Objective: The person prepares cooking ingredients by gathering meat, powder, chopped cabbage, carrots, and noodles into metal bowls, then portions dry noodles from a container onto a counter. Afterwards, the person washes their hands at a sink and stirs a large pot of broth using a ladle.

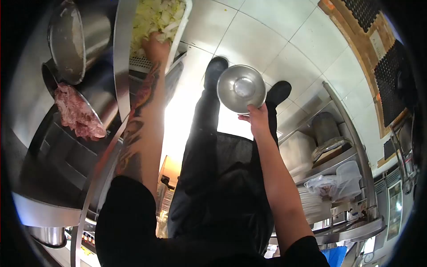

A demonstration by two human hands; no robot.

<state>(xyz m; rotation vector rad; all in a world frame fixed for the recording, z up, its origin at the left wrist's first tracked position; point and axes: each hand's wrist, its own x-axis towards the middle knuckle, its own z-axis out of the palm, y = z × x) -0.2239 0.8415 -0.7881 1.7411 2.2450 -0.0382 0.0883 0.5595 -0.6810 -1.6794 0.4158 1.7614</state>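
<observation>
My left hand [156, 47] reaches into a white plastic basket [183, 27] of pale, chopped vegetable [155, 18] that looks like cabbage or onion. Its fingertips are hidden among the pieces, so I cannot see whether they grasp any. With my right hand [257, 117] I grip the near rim of a round steel bowl [242, 89], held over the floor in front of my legs. The bowl's mouth faces up toward me, and only shiny metal shows inside it. Both forearms are stretched forward.
On the left, a large piece of raw meat [76, 112] hangs over the rim of a steel pot, beside another steel pot [66, 40]. A steel rack [351, 155] on the right holds stacked plates [313, 204] and a plastic bag [336, 182]. Tiled floor [262, 35] lies ahead.
</observation>
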